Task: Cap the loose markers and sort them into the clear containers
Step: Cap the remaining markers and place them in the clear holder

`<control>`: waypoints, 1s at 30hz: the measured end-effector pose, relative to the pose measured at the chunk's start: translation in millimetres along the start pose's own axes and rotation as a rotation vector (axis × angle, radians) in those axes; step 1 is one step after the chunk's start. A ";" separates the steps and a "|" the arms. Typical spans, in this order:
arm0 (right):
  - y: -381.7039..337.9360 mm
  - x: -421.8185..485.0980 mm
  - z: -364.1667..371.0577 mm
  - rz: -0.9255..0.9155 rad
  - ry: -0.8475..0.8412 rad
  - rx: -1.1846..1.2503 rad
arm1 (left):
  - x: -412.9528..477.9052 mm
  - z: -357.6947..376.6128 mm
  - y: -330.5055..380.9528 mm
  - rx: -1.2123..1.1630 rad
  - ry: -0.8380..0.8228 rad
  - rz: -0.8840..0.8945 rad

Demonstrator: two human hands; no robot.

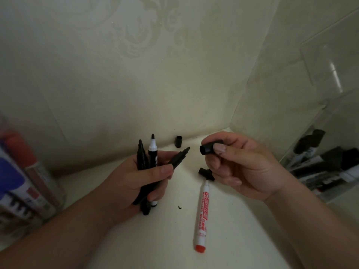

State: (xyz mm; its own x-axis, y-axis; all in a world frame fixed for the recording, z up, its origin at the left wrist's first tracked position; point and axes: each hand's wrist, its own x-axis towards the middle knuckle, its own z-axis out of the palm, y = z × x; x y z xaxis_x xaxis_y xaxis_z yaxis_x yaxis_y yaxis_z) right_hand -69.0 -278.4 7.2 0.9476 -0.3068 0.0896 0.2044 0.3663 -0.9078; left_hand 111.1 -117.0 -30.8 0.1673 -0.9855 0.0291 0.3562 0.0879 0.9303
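Observation:
My left hand (136,181) grips a bunch of three uncapped markers, tips up. One black marker (177,159) leans right from the bunch, its tip pointing at a black cap (210,148) that my right hand (239,166) pinches between thumb and fingers, a short gap apart. A white-barrelled marker (152,152) and another black one (140,154) stand upright in the same grip. On the table lies a red whiteboard marker (202,214), uncapped. Two loose black caps rest on the table: one (178,141) by the wall, one (206,172) under my right fingers.
A clear container (328,167) at the right holds several black markers. At the left, blurred, another clear container (29,189) holds red and blue markers. The cream table ends at walls behind and to the right. A small black speck (180,207) lies mid-table.

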 end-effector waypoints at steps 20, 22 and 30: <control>-2.1 -3.2 15.8 -0.010 0.077 -0.476 | -1.5 7.2 3.2 0.252 -0.021 -0.008; -5.1 -6.0 14.6 0.009 0.020 -0.565 | -1.9 5.1 1.4 0.277 -0.032 -0.011; -3.9 -6.1 18.1 0.051 0.022 -0.585 | -3.0 2.3 -1.0 0.346 -0.034 0.013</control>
State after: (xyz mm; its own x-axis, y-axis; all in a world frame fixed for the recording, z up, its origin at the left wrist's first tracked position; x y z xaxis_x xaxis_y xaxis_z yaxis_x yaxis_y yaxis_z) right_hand -71.1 -262.1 17.7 0.9461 -0.3218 0.0372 -0.0164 -0.1624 -0.9866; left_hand 108.1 -114.5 -31.0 0.1372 -0.9894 0.0484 0.0202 0.0517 0.9985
